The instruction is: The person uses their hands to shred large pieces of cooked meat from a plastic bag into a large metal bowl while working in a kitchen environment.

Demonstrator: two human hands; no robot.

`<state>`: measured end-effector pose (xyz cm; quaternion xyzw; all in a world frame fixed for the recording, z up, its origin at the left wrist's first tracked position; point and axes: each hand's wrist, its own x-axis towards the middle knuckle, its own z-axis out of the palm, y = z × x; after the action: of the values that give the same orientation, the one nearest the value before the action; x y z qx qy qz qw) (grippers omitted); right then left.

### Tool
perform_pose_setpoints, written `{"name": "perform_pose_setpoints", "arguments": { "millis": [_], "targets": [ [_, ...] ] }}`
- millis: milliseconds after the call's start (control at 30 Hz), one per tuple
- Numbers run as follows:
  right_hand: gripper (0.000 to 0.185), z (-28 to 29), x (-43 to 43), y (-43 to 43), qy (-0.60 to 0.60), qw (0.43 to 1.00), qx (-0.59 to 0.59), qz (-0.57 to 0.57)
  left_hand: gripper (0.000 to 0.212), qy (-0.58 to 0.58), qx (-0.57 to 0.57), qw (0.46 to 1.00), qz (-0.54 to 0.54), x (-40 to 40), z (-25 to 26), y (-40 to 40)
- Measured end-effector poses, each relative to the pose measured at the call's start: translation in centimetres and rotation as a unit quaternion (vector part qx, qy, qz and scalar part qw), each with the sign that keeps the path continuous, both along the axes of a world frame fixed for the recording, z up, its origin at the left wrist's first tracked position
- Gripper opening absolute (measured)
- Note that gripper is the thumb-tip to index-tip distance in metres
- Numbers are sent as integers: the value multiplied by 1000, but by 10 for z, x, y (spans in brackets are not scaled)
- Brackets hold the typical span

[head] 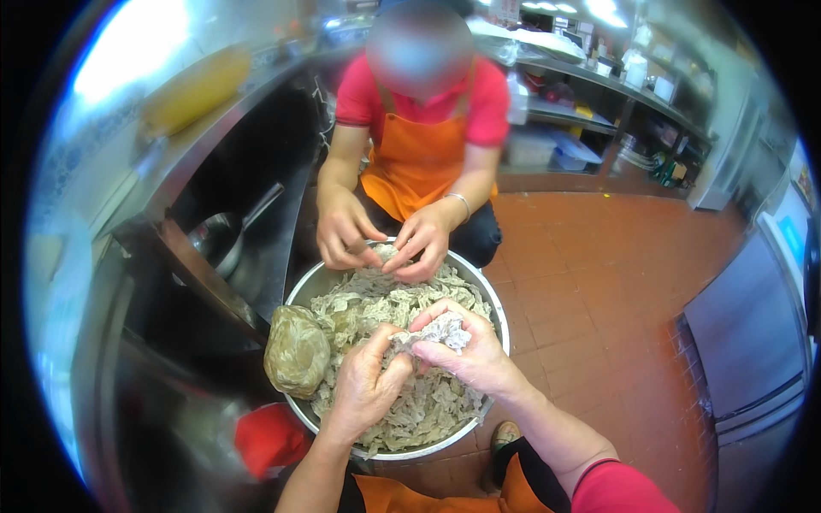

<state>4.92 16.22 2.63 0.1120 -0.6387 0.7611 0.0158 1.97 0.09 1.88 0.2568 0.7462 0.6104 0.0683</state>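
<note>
Both my hands hold one clump of pale, crumpled, leaf-like food (pixel 442 330) above a wide round metal basin (pixel 502 308). My left hand (pixel 372 378) pinches the clump's left end between thumb and fingers. The larger part lies in the fingers of my right hand (pixel 471 353). Below them, the basin is heaped with the same greenish-grey crumpled pieces (pixel 430 410); what exactly they are I cannot tell. A knotted-looking plastic bag with olive-brown contents (pixel 297 351) rests at the basin's left rim.
Across the basin, a co-worker in an orange apron (pixel 417 154) has both hands over its far side, fingering similar pieces. A metal wok (pixel 221 240) sits at the left, with a red item (pixel 269 439) lower down. Steel shelves (pixel 616 90) and a metal cabinet (pixel 747 327) stand right.
</note>
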Motion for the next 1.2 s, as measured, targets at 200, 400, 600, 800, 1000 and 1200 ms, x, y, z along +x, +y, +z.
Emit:
{"name": "perform_pose_setpoints", "arguments": {
  "millis": [200,400,600,800,1000,1200],
  "targets": [
    [13,-7,0,-1,-50,998,-44,-3,3,138,-75,987,32,6,3,5],
    [12,-1,4,0,-69,997,-38,6,6,349,-174,913,122,-6,-8,-4],
    [20,9,0,25,-5,998,31,-63,12,139,-95,975,145,-18,5,-25],
    [36,-7,-2,9,38,983,176,-22,7,101,-54,992,50,-3,9,-3],
    [32,-14,-7,10,33,990,133,-28,18,124,-108,985,44,-3,4,-7],
    [29,-15,-5,-1,84,989,106,-59,22,156,-114,980,52,-5,-5,-8]
  ]
}}
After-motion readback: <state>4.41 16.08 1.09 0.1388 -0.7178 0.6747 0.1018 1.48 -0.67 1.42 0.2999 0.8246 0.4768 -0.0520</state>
